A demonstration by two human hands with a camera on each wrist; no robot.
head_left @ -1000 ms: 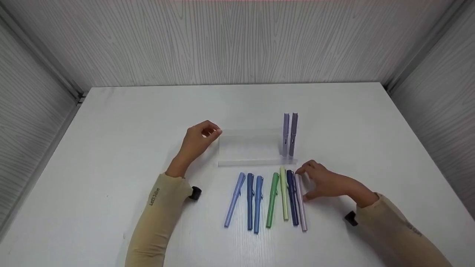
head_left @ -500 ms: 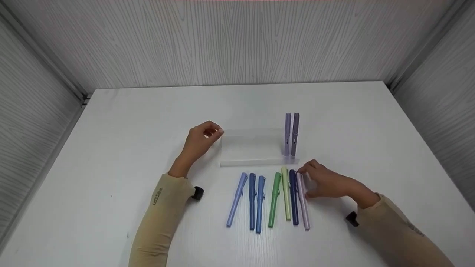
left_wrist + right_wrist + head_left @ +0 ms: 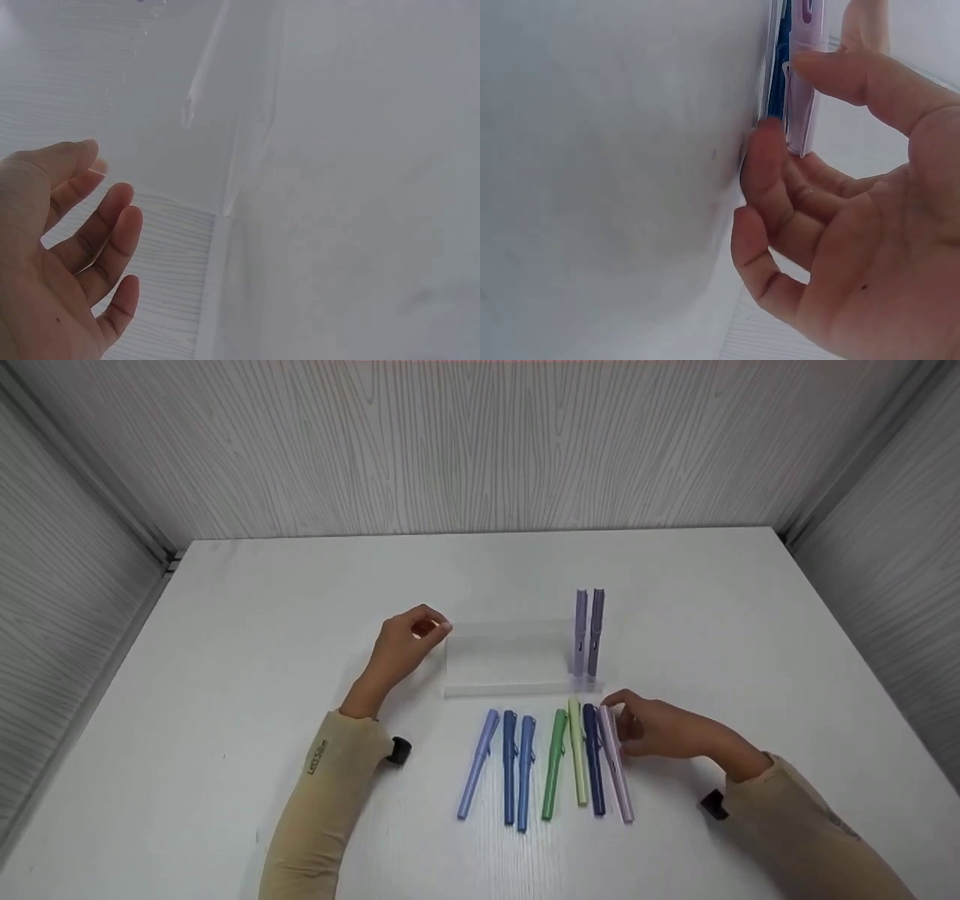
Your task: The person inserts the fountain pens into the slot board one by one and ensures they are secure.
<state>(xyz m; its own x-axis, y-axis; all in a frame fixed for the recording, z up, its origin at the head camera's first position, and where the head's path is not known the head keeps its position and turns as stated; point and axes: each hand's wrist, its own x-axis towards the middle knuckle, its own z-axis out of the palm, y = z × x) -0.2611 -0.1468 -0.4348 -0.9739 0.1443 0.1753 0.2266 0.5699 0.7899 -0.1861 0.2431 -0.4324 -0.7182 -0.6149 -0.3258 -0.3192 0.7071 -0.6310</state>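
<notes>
My left hand (image 3: 405,643) pinches the upper left corner of a clear plastic pen stand (image 3: 510,660) between thumb and index finger. In the left wrist view the other fingers (image 3: 112,255) of that hand curl loosely beside the clear sheet. Two purple pens, a lighter one (image 3: 580,634) and a darker one (image 3: 596,634), stand upright at the stand's right end. My right hand (image 3: 664,727) pinches a pale lilac pen (image 3: 617,769) near its cap. In the right wrist view thumb and fingertips meet the lilac pen (image 3: 806,90), which lies slanted at the row's right end.
On the white table (image 3: 315,577), left of the lilac pen, lie a navy pen (image 3: 593,761), a yellow-green pen (image 3: 577,754), a green pen (image 3: 553,769) and several blue pens (image 3: 509,769). A grey wood-grain panel (image 3: 480,450) rises behind the table.
The lilac pen's lower end has swung right, away from the navy pen, and its cap end has shifted slightly up. My left hand stays on the stand's corner.
</notes>
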